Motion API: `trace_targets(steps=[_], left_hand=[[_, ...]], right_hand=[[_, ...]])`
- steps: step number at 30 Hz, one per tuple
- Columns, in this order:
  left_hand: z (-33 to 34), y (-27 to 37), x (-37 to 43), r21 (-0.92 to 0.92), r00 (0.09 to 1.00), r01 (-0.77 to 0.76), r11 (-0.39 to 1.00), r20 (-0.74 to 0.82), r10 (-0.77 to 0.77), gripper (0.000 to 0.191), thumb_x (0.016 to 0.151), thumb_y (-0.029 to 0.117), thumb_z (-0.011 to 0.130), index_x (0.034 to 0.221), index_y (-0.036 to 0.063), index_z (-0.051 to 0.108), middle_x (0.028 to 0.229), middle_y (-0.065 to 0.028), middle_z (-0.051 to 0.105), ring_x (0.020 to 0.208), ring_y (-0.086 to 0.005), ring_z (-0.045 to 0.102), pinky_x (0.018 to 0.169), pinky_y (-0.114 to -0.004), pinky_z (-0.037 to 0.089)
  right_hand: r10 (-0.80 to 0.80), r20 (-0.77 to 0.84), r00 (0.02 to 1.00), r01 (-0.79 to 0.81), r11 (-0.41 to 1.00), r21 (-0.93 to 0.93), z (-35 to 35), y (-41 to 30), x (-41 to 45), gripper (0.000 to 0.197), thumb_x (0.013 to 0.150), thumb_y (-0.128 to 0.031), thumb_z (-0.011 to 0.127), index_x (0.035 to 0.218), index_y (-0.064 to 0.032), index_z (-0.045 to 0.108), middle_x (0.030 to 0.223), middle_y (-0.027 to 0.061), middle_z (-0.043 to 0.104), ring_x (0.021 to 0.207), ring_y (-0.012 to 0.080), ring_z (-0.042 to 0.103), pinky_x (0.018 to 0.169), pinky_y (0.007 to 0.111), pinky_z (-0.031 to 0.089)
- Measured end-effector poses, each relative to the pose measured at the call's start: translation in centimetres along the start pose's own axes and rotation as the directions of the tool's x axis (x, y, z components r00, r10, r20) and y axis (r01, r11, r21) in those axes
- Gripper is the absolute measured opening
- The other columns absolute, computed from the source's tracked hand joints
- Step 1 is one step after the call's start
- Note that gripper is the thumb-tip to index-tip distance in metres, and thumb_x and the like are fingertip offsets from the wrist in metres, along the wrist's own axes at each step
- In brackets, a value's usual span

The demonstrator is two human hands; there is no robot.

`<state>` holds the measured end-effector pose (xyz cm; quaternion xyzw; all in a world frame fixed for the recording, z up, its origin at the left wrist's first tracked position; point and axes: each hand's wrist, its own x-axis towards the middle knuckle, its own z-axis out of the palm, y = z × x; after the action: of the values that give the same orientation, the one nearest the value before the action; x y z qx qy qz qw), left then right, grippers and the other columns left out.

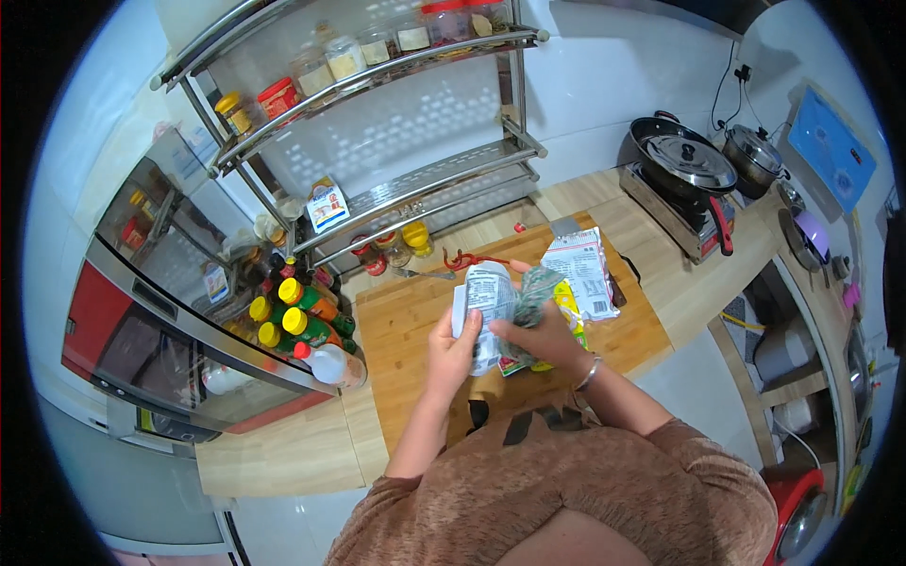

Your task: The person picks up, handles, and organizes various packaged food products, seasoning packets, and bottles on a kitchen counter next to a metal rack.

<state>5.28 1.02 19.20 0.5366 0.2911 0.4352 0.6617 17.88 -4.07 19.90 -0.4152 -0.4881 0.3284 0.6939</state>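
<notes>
My left hand (pixel 455 344) grips a white printed packet (pixel 490 293), which is held upright above a wooden board (pixel 403 332). A flat white piece (pixel 459 310) sticks out along the packet's left edge. My right hand (pixel 552 343), a bracelet at its wrist, grips a crumpled green-and-white striped cloth (pixel 539 286). The cloth lies against the packet's right side. Behind my right hand, a yellow packet (pixel 568 301) and a larger white printed bag (pixel 584 265) rest on the board. A red cord (pixel 467 260) and a fork (pixel 425 274) lie at its far edge.
Several bottles with yellow caps (pixel 304 322) and a white jug (pixel 333 364) stand at the left, beside a glass-fronted cabinet (pixel 212 339). A metal rack (pixel 382 71) with jars rises behind the board. At the right, a lidded pan (pixel 683 159) sits on a portable stove (pixel 679 219).
</notes>
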Motion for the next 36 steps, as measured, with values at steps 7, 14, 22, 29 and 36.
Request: trace_targets(steps=[7,14,22,29,36], left_hand=[[-0.1,-0.2,-0.5,-0.111,0.999,0.010,0.994,0.052,-0.005,0.023,0.083,0.014,0.047,0.099,-0.0029,0.050,0.089,-0.0045,0.056,0.077,-0.0078,0.050,0.067,-0.021,0.041],[-1.2,1.1,-0.4,0.006,0.997,0.073,0.997,0.016,-0.073,0.021,0.083,0.015,0.048,0.091,-0.0028,0.054,0.081,-0.0044,0.057,0.069,-0.0072,0.050,0.062,-0.021,0.042],[-0.7,1.7,-0.6,0.147,0.991,0.061,0.987,0.105,-0.077,0.020,0.082,0.016,0.049,0.089,-0.0010,0.056,0.070,0.0004,0.055,0.061,-0.0033,0.046,0.054,-0.019,0.038],[-1.4,0.4,-0.1,0.468,0.995,-0.064,0.881,-0.033,0.090,0.020,0.082,0.018,0.049,0.085,0.0000,0.057,0.063,0.0025,0.050,0.055,-0.0030,0.041,0.049,-0.018,0.034],[-0.9,0.7,-0.1,0.427,0.997,0.041,0.903,0.045,-0.066,0.020,0.082,0.017,0.048,0.089,-0.0011,0.055,0.062,0.0003,0.052,0.058,-0.0059,0.042,0.054,-0.021,0.037]], right_hand=[[0.042,-0.242,0.969,-0.079,0.986,-0.146,-0.1,0.1,1.5,0.019,0.073,-0.016,0.059,0.079,0.0010,0.054,0.071,0.0027,0.056,0.064,0.0100,0.051,0.059,0.024,0.042],[0.196,-0.467,0.862,-0.192,0.980,0.057,-4.7,-3.6,3.7,0.023,0.080,-0.023,0.053,0.083,-0.0001,0.055,0.071,0.0003,0.054,0.066,0.0067,0.049,0.062,0.022,0.042],[-0.283,0.415,0.865,0.496,0.353,-0.793,-0.4,-5.1,3.7,0.026,0.079,-0.025,0.049,0.083,-0.0002,0.052,0.068,0.0157,0.055,0.059,0.0285,0.054,0.054,0.035,0.044],[0.423,0.111,0.899,-0.274,0.744,-0.610,-1.1,-8.7,3.3,0.029,0.083,-0.023,0.041,0.093,0.0042,0.046,0.069,0.0157,0.052,0.061,0.0234,0.052,0.062,0.036,0.042],[-0.333,0.285,0.899,0.329,0.082,-0.941,1.8,-3.0,2.8,0.046,0.082,-0.026,0.045,0.121,-0.0041,0.033,0.070,0.0132,0.052,0.061,0.0243,0.053,0.057,0.033,0.042]])
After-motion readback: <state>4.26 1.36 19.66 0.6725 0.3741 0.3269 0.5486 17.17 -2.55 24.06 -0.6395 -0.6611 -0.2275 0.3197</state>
